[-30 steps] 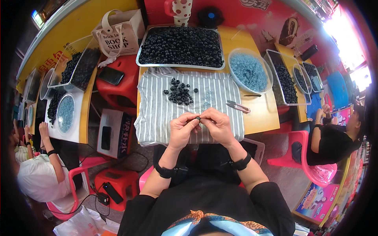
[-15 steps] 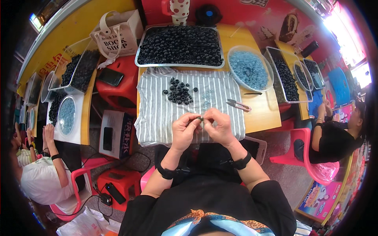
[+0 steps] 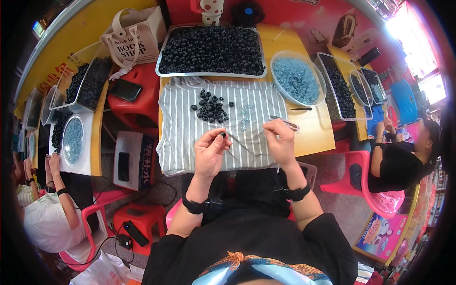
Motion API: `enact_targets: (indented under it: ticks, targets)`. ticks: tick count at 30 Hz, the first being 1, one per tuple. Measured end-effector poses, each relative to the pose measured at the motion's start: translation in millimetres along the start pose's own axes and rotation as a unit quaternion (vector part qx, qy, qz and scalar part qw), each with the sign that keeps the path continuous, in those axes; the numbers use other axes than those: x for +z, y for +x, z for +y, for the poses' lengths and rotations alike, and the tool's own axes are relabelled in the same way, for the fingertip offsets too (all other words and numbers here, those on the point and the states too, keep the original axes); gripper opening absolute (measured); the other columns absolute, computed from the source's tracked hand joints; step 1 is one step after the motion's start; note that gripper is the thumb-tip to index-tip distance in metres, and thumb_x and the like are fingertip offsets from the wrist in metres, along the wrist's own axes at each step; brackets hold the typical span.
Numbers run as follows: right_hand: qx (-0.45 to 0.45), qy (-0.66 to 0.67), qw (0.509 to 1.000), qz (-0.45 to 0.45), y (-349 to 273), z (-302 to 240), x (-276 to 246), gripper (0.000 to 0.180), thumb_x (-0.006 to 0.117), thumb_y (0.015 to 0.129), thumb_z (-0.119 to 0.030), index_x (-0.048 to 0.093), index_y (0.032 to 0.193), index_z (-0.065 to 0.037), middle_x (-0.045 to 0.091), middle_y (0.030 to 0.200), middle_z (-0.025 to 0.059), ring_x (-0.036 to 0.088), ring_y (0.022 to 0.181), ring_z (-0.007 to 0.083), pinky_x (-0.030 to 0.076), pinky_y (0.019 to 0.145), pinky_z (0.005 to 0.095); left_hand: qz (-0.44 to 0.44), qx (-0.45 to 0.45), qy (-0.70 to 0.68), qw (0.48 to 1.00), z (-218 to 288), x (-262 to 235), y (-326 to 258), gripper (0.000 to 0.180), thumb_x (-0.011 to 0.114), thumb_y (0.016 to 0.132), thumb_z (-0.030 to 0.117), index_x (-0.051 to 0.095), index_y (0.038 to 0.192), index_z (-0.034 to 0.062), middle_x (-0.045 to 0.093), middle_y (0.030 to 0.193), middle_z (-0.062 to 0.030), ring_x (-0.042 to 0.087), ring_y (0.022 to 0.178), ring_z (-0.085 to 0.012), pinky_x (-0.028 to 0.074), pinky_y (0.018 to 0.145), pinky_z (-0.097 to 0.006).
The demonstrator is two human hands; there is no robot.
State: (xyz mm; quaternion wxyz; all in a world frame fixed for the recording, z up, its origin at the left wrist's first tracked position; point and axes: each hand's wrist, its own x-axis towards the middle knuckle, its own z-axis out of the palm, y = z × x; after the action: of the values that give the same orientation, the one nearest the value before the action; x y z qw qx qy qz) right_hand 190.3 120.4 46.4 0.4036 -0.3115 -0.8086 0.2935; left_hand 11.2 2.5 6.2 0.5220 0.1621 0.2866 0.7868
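My left hand [image 3: 211, 154] is closed in a pinch over the front of a grey-and-white striped cloth [image 3: 183, 142]. Between its thumb and fingers sits a small round black part [image 3: 222, 135]. My right hand [image 3: 281, 145] hovers at the cloth's right side with its fingertips pressed together; whatever they hold, if anything, is too small to tell. Right beside those fingertips lie thread snips [image 3: 291, 125], partly covered by the hand. Beyond my hands, a loose pile of black ring-like parts [image 3: 209, 109] rests on the cloth, along with several small clear bluish pieces [image 3: 247, 114].
A metal tray [image 3: 164, 74] heaped with black parts stands behind the cloth. To its right is a round clear tub [image 3: 324, 92] of pale-blue pieces. A dark slim tool [image 3: 301, 109] lies on the wooden table [image 3: 318, 135]. People work at side tables left and right.
My hands have come apart: the right has moved right, to beside the snips, while the left has shifted slightly left with the black part in its fingers. The view has shifted a little.
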Motion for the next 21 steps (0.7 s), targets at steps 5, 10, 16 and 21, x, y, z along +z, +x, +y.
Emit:
enact_targets:
  ticks: [5, 10, 16, 21]
  targets:
    - [0.084, 0.025, 0.993, -0.081, -5, 0, -10, 0.016, 0.067, 0.073, 0.006, 0.064, 0.088, -0.001, 0.057, 0.079, 0.0107, 0.057, 0.071, 0.0277, 0.045, 0.064, 0.0353, -0.001, -0.005, -0.015, 1.0, 2, -1, 1, 0.021, 0.06, 0.095, 0.007, 0.063, 0.114, -0.0016, 0.068, 0.095, -0.0082, 0.066, 0.08, -0.0161, 0.051, 0.069, -0.026]
    - [-0.021, -0.125, 0.989, -0.081, -4, -9, 1, 0.014, 0.07, 0.073, 0.001, 0.063, 0.085, -0.001, 0.053, 0.078, 0.0102, 0.056, 0.072, 0.029, 0.044, 0.066, 0.0367, -0.008, -0.009, -0.011, 1.0, 4, 3, 1, 0.02, 0.06, 0.095, 0.007, 0.063, 0.113, -0.0012, 0.068, 0.095, -0.009, 0.066, 0.081, -0.0161, 0.051, 0.069, -0.026]
    - [0.117, 0.09, 0.987, -0.067, -9, -7, 9, 0.01, 0.067, 0.077, 0.007, 0.061, 0.083, 0.001, 0.055, 0.077, 0.0079, 0.055, 0.064, 0.0167, 0.044, 0.058, 0.0286, -0.007, 0.02, 0.206, 0.978, 0, 11, 1, 0.016, 0.06, 0.093, 0.002, 0.063, 0.108, -0.0019, 0.063, 0.095, -0.0059, 0.062, 0.078, -0.0149, 0.05, 0.069, -0.026]
    - [0.093, 0.104, 0.987, -0.074, -4, -15, 7, 0.011, 0.067, 0.078, 0.009, 0.062, 0.084, 0.002, 0.058, 0.076, 0.0064, 0.056, 0.066, 0.0117, 0.045, 0.059, 0.0246, -0.066, 0.197, 0.64, 0.74, 9, 32, 10, 0.019, 0.064, 0.082, -0.005, 0.065, 0.101, -0.0015, 0.06, 0.095, -0.011, 0.061, 0.072, -0.0206, 0.049, 0.063, -0.03]
